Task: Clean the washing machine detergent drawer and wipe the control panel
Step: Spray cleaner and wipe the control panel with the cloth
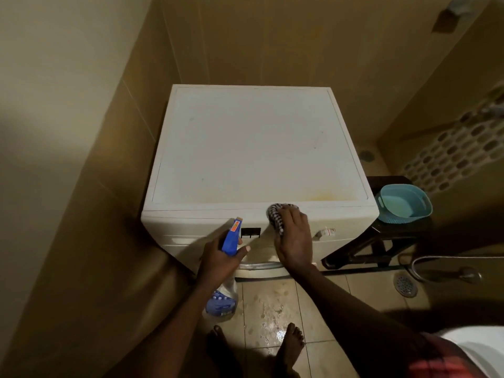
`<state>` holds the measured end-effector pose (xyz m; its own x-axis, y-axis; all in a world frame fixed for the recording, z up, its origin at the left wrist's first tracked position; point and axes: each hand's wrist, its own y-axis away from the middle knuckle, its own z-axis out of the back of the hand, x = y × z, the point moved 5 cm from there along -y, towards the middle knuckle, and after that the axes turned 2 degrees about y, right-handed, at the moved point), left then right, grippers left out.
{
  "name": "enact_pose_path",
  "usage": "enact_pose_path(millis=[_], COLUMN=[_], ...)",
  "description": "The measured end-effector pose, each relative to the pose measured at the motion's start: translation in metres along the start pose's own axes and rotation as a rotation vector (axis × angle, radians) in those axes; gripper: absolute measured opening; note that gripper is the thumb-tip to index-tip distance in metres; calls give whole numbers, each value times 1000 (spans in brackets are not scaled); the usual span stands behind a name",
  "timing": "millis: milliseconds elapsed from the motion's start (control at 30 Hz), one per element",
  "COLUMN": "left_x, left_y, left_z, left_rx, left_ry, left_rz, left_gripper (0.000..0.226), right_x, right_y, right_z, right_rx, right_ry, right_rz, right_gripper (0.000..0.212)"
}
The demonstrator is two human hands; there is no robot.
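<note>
I'm pressing the cloth, gripped in my right hand, firmly along the panel right of the display, my left hand clutching the sprayer left of it.

Bare forearms, bare feet; red plaid garment lower R.

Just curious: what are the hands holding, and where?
Left hand grips the spray bottle at its neck; right hand holds a checked cloth against the control panel.
</note>
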<state>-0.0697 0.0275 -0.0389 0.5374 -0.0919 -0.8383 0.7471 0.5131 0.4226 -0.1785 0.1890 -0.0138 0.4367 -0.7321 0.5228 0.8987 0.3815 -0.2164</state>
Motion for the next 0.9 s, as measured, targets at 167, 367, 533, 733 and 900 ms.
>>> enact_pose_path(millis=[167, 367, 533, 733, 900], left_x=[-7, -33, -49, -65, -71], left_y=[3, 7, 6, 10, 9], left_z=[-14, -36, -67, -111, -143], left_rx=[29, 45, 88, 146, 176], left_ry=[-60, -91, -106, -157, -217], left_rz=[-35, -163, -166, -250, -233], left_gripper=[28, 25, 28, 29, 37], right_x=[20, -33, -72, -132, -157], right_y=[-16, -27, -58, -75, -66], right_z=[-2, 42, 99, 162, 188], right_rx=[126, 74, -40, -213, -264], right_ry=[17, -113, -592, -654, -598], right_rz=[222, 75, -336, -604, -629], right_gripper=[46, 38, 22, 36, 31])
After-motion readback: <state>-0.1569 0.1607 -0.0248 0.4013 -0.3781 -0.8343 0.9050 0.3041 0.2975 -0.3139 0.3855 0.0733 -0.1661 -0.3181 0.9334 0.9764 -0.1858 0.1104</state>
